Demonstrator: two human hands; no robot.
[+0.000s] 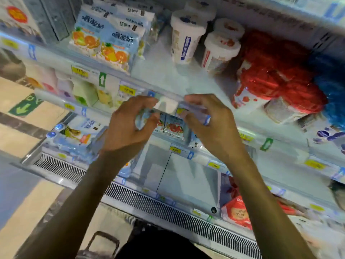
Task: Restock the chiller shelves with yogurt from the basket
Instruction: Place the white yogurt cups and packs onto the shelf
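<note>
Hands met at the front rail of a chiller shelf (186, 79), the left hand (128, 126) and right hand (211, 124) each curled around an end of a strawberry yogurt pack (173, 126), lifted level with the rail. Fruit packs (104, 40) and tubs (186, 38) already lined the shelf above, though bare space remained. A basket handle (104, 242) showed below; its contents were hidden.

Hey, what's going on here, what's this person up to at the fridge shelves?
A person is restocking a store chiller. Both hands, left and right, hold a strawberry yogurt multipack at the front edge of a middle shelf. The shelf above already holds fruit yogurt packs and white yogurt cups. A dark basket handle shows by the floor.
</note>
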